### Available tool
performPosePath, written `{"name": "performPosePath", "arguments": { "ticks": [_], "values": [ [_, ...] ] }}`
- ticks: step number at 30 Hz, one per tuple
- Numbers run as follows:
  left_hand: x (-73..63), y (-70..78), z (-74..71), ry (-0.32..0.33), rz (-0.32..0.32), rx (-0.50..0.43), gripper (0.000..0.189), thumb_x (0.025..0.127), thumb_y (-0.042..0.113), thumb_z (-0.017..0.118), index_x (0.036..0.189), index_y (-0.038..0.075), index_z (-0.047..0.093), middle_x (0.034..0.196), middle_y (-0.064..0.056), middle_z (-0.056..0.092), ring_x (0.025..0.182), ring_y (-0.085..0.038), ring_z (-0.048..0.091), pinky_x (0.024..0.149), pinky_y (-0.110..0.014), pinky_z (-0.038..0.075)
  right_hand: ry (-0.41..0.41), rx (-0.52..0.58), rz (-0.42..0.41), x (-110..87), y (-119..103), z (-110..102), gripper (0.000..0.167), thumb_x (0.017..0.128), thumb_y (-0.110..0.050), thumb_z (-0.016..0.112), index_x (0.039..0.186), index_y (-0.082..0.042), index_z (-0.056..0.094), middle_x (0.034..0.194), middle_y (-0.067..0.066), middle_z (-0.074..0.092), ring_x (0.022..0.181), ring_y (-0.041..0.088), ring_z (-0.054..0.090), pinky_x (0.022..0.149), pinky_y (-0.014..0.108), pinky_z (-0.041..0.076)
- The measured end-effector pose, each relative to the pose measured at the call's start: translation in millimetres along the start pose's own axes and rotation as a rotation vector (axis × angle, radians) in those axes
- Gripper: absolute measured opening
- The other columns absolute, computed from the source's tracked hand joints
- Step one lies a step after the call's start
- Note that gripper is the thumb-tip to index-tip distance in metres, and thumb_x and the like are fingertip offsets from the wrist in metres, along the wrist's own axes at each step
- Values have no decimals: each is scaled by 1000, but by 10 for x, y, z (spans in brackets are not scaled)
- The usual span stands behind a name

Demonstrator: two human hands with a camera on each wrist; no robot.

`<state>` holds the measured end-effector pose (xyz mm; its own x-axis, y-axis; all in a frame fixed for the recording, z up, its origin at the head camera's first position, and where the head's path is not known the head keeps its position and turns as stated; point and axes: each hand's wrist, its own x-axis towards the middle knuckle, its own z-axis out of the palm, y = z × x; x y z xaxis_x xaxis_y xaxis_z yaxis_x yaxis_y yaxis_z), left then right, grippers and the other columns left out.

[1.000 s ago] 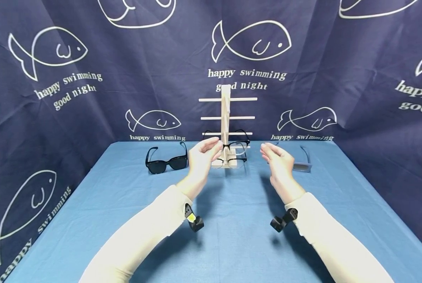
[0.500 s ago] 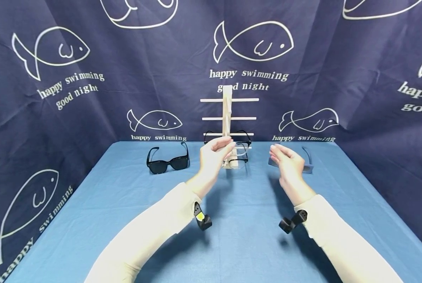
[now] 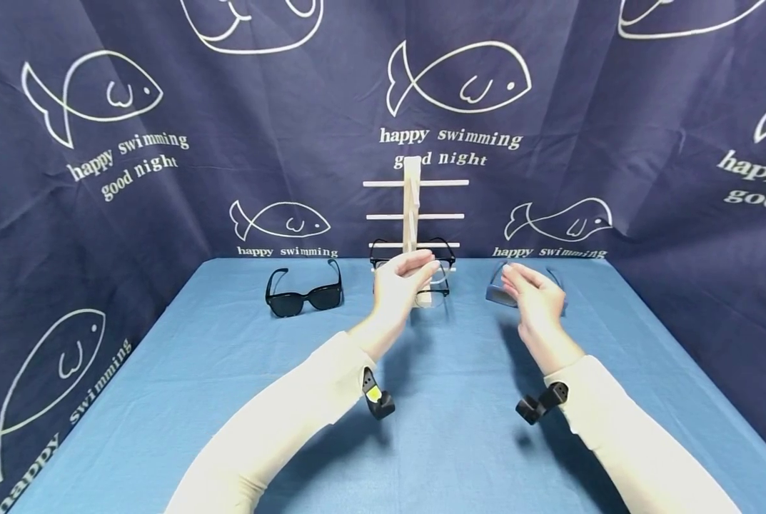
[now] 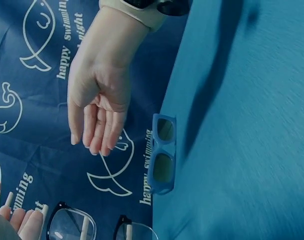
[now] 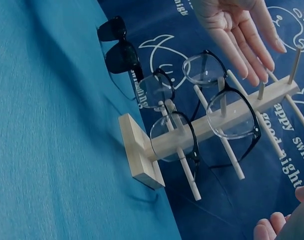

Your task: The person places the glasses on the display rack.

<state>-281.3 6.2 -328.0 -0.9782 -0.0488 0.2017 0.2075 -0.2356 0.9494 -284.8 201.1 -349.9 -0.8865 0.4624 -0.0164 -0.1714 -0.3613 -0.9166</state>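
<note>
My left hand hovers in front of the wooden glasses rack, partly hiding it, fingers relaxed and empty. Two pairs of black-rimmed eyeglasses hang on the rack's lower pegs; the upper pair and the lower pair show fully in the right wrist view. My right hand is held over the table to the right, loosely bent with nothing in it. Behind it sit blue-framed sunglasses, partly covered by the hand in the head view. Both hands appear apart from the eyewear, fingers extended in the wrist views.
Black sunglasses lie with temples spread left of the rack. Blue cloth covers the table. Directly behind hangs a dark blue curtain with white fish drawings. The rack's upper pegs carry no glasses.
Both hands have drifted to the right, the left across the front of the rack and the right further over the blue sunglasses. The eyewear stays where it was.
</note>
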Motion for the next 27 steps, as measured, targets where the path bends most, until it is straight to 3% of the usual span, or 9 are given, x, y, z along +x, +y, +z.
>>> {"name": "performPosePath", "arguments": {
  "ticks": [8,18,27],
  "values": [
    [-14,-2,133,-15,27,17,31,82,3,75,112,-4,69,109,-20,71,90,-14,71,84,-27,61,23,-12,9,44,-3,-84,19,84,3,70,76,-15,69,67,-7,72,63,4,68,67,14,59],
    [-11,-59,234,-64,45,69,35,82,1,74,116,-2,67,114,-21,69,104,-28,69,89,-23,57,59,-11,31,86,-48,-179,19,83,1,72,74,-16,70,65,-6,71,60,4,68,63,14,59],
    [-28,-113,349,-111,79,102,35,83,1,74,117,-1,66,115,-17,70,106,-28,68,88,-21,58,104,-22,21,132,-71,-283,19,82,0,74,73,-16,70,62,-7,70,57,4,67,61,13,58]
  ]
}}
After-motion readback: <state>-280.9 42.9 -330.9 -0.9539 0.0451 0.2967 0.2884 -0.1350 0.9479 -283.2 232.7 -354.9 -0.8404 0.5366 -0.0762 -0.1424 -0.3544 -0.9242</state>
